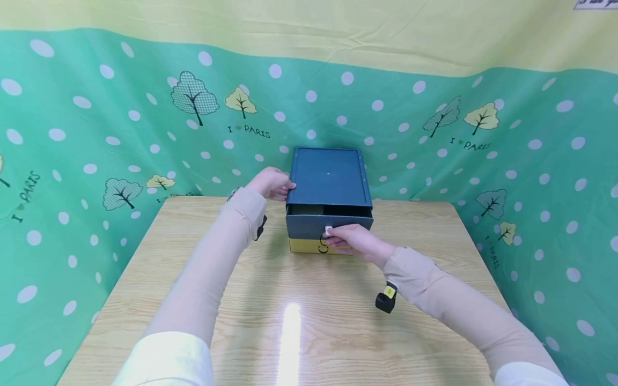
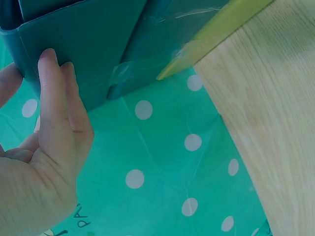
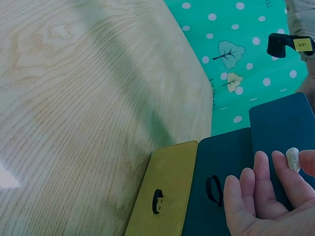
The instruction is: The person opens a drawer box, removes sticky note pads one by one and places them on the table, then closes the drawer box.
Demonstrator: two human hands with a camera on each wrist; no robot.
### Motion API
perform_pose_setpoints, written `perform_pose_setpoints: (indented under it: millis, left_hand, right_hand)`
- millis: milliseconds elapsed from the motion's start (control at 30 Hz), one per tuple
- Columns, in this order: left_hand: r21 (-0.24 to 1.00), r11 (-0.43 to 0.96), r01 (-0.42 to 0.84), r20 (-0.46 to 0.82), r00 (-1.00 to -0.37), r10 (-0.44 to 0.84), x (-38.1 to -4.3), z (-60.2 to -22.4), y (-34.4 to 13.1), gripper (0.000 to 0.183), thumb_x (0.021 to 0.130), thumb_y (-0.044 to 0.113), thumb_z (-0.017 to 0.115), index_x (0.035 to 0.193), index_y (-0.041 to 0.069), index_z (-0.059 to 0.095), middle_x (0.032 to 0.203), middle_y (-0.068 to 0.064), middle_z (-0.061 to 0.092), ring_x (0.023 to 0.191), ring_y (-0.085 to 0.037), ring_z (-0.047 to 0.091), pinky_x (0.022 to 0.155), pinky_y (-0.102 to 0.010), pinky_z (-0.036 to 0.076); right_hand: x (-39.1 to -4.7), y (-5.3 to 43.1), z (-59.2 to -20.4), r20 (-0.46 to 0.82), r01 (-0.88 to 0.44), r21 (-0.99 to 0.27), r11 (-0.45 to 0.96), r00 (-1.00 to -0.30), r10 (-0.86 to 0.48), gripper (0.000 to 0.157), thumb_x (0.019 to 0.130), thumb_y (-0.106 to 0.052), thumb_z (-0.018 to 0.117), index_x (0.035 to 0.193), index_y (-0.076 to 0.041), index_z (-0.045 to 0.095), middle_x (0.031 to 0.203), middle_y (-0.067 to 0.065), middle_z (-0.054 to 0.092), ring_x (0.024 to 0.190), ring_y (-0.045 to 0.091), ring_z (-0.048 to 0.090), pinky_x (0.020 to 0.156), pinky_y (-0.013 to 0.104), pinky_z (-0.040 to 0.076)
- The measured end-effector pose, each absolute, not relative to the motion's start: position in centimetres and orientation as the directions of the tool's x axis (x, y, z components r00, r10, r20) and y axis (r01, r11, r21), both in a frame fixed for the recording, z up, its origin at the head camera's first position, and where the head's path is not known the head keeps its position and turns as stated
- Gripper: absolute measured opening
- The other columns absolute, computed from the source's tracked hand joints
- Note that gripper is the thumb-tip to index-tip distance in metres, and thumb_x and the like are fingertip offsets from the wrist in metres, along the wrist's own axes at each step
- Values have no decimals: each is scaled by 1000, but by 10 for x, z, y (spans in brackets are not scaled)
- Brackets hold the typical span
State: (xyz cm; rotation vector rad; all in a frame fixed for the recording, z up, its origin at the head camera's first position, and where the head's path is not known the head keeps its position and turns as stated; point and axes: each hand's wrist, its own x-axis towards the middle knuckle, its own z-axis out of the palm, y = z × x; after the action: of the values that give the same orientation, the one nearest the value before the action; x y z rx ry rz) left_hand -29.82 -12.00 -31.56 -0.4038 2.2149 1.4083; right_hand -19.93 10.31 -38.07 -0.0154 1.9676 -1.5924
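A small dark blue drawer cabinet (image 1: 330,174) stands at the back of the table, its top drawer (image 1: 301,225) pulled slightly out, leaving a dark gap under the lid. My right hand (image 1: 354,239) pinches the white knob (image 3: 293,160) on that drawer's front between thumb and index finger; the other fingers extend below it. My left hand (image 1: 272,183) is at the cabinet's left side, its fingers (image 2: 51,93) straight against the blue side wall. Below the top drawer are another blue drawer front (image 3: 229,147) and a yellow drawer (image 3: 170,167), each with a black loop handle.
The wooden table (image 1: 193,279) extends in front of the cabinet, with a bright light reflection on it. A green dotted curtain (image 1: 396,139) hangs close behind the cabinet and along both sides. Clear tape (image 2: 123,71) shows on the cabinet's side.
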Motion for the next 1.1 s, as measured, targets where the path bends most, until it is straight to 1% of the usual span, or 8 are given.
perform_pose_setpoints:
  millis: [133, 233, 400, 467, 633, 900, 1000, 1100]
  left_hand:
    - [763, 427, -485, -538, -843, 5, -297, -316, -121, 59, 94, 8, 57, 146, 6, 31, 132, -17, 51, 121, -29, 53, 95, -35, 52]
    - [763, 428, -484, -536, -844, 2, -297, -316, -121, 58, 93, 8, 58, 145, 6, 32, 132, -17, 51, 121, -29, 53, 94, -34, 52]
    - [767, 423, -483, -536, -844, 9, -296, -316, -121, 59, 93, 8, 58, 145, 6, 32, 133, -17, 50, 122, -28, 52, 95, -34, 52]
    - [769, 420, -482, -536, -844, 12, -296, -316, -121, 60, 93, 7, 58, 146, 7, 31, 133, -17, 50, 123, -28, 52, 95, -33, 51]
    - [770, 424, -476, -533, -846, 17, -296, -315, -121, 61, 93, 7, 58, 147, 7, 29, 134, -17, 49, 123, -28, 51, 96, -33, 51]
    - [766, 432, -477, -535, -845, 16, -296, -315, -121, 62, 93, 8, 58, 147, 7, 27, 134, -17, 49, 123, -28, 51, 95, -32, 52]
    - [768, 431, -473, -532, -847, 18, -296, -316, -121, 61, 93, 7, 58, 147, 6, 28, 133, -18, 50, 123, -29, 52, 95, -32, 52]
    - [771, 427, -472, -529, -848, 19, -295, -315, -121, 60, 93, 7, 58, 146, 6, 30, 132, -18, 50, 122, -29, 52, 95, -33, 52]
  right_hand:
    - [-197, 103, -380, -447, 352, -886, 301, -819, -360, 38, 100, -21, 48, 123, 7, 57, 107, 13, 68, 82, 7, 62, 102, 39, 46]
    - [-195, 104, -380, -448, 349, -885, 308, -818, -361, 37, 100, -21, 48, 123, 7, 57, 104, 10, 69, 83, 7, 63, 101, 39, 47]
    - [-191, 105, -379, -434, 334, -893, 302, -817, -380, 39, 100, -20, 48, 124, 9, 56, 111, 16, 66, 85, 8, 63, 103, 43, 45]
    - [-191, 106, -379, -430, 329, -896, 299, -815, -389, 40, 100, -21, 47, 124, 10, 55, 110, 15, 66, 86, 8, 63, 105, 45, 43]
    - [-190, 107, -380, -422, 323, -900, 292, -811, -405, 41, 100, -21, 47, 126, 11, 53, 102, 6, 68, 87, 8, 62, 106, 45, 42]
    - [-186, 107, -381, -423, 328, -901, 283, -807, -412, 40, 99, -19, 48, 124, 11, 54, 88, -3, 68, 85, 8, 64, 106, 46, 42]
    - [-184, 107, -381, -414, 321, -906, 275, -808, -420, 40, 99, -18, 48, 124, 13, 53, 86, -4, 68, 83, 7, 65, 103, 44, 44]
    - [-182, 107, -381, -413, 322, -906, 273, -809, -419, 39, 99, -19, 49, 123, 12, 54, 86, -1, 69, 79, 6, 65, 97, 38, 50]
